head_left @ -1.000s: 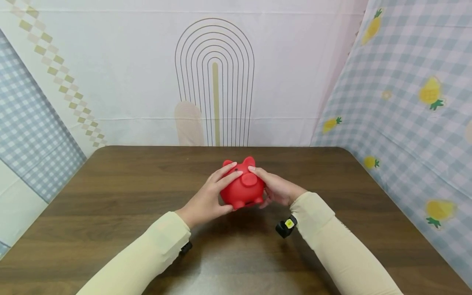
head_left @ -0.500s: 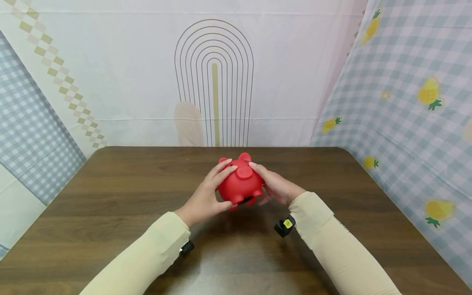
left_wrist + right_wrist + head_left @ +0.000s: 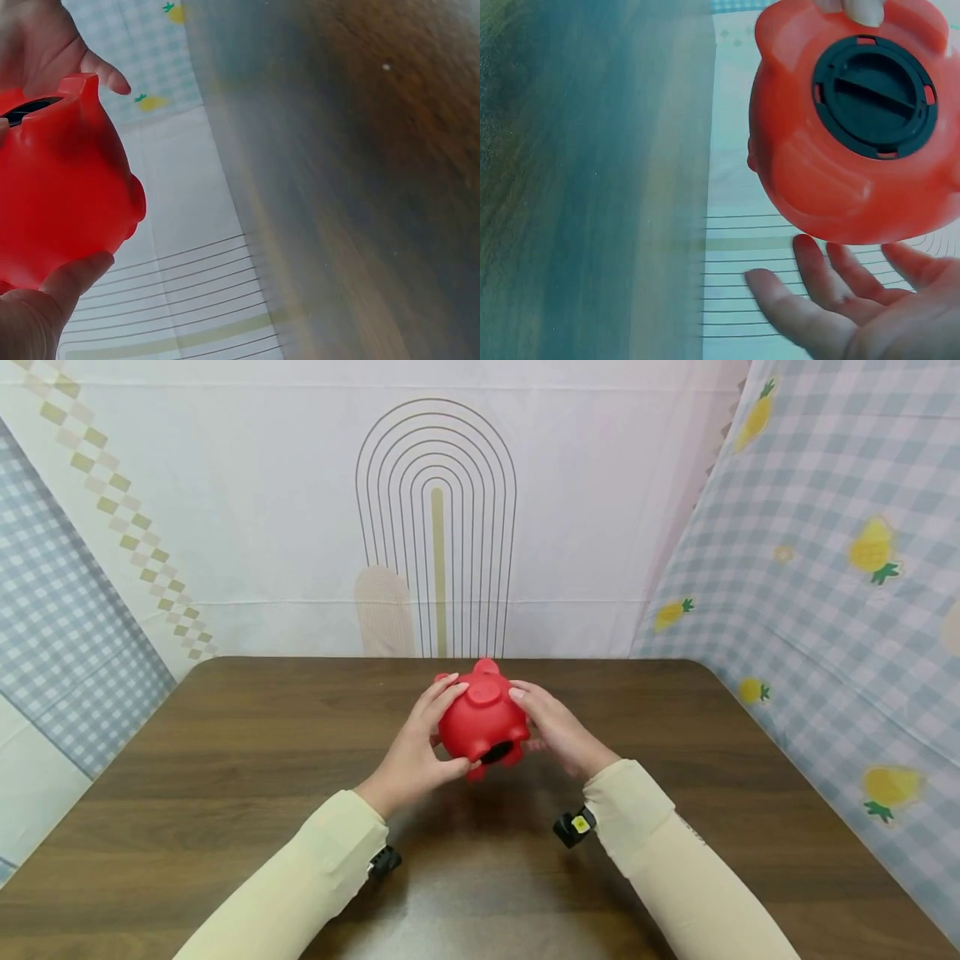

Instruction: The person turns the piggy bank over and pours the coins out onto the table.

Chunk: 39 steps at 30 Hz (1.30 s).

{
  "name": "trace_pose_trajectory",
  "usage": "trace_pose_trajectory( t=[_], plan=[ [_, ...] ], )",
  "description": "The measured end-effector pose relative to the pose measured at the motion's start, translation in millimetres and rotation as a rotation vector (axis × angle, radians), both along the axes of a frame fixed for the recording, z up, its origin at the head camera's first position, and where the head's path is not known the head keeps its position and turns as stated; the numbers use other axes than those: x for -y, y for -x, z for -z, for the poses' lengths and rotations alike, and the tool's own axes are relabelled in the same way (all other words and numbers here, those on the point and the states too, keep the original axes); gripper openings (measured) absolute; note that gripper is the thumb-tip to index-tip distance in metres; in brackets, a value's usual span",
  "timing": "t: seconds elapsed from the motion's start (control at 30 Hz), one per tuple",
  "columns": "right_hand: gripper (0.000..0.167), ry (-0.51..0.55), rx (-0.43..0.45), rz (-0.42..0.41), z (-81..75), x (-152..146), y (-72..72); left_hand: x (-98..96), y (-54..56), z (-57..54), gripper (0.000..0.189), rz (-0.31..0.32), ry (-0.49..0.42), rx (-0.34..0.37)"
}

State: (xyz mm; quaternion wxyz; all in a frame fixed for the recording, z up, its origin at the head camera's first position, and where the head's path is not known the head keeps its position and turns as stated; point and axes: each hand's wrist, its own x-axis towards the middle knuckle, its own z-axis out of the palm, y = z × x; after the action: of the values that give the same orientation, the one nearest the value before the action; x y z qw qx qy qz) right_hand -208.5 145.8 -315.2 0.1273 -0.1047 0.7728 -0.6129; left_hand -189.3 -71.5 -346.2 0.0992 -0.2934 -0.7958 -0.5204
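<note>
A red piggy bank [image 3: 483, 718] is tilted back above the table, its snout up and its underside partly toward me. The right wrist view shows a round black plug [image 3: 874, 97] in its belly, between the stubby feet. My left hand [image 3: 412, 747] grips the bank from the left, fingers over the head and thumb by a foot. On the other side, my right hand [image 3: 558, 731] has its fingers spread and loosely bent close to the bank. In the right wrist view its fingertips [image 3: 806, 247] lie near the red side; whether they touch is unclear.
The brown wooden table [image 3: 262, 760] spreads around both arms. Behind it hangs a white patterned cloth [image 3: 600, 510], and a blue checked cloth [image 3: 817, 610] with pineapples lines the right side. Dark wrist cameras [image 3: 573, 827] sit under the sleeves.
The piggy bank has tipped back and shifted slightly up and left, showing more of its black plug. My left hand has moved with it; my right hand has loosened from its side.
</note>
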Motion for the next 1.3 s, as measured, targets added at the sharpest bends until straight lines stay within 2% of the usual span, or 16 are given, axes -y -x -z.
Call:
trace_pose_trajectory(
  t=[0.4, 0.6, 0.77, 1.0, 1.3],
  plan=[
    [0.047, 0.102, -0.199, 0.163, 5.3, 3, -7.6, 1.9, 1.4, -3.8, 0.088, -0.052, -0.058, 0.085],
    [0.043, 0.120, -0.286, 0.221, 10.7, 4, -10.0, 4.3, 2.3, -5.0, 0.090, -0.075, -0.101, 0.147],
    [0.040, 0.132, -0.371, 0.281, 15.9, 5, -12.8, 5.5, 2.7, -6.2, 0.090, -0.087, -0.115, 0.166],
    [0.033, 0.142, -0.406, 0.333, 20.4, 5, -17.6, 5.6, 3.7, -4.8, 0.088, -0.111, -0.124, 0.177],
    [0.029, 0.068, -0.465, 0.340, 26.9, 5, -22.9, 4.3, 5.4, -3.2, 0.087, -0.138, -0.138, 0.194]
  ],
)
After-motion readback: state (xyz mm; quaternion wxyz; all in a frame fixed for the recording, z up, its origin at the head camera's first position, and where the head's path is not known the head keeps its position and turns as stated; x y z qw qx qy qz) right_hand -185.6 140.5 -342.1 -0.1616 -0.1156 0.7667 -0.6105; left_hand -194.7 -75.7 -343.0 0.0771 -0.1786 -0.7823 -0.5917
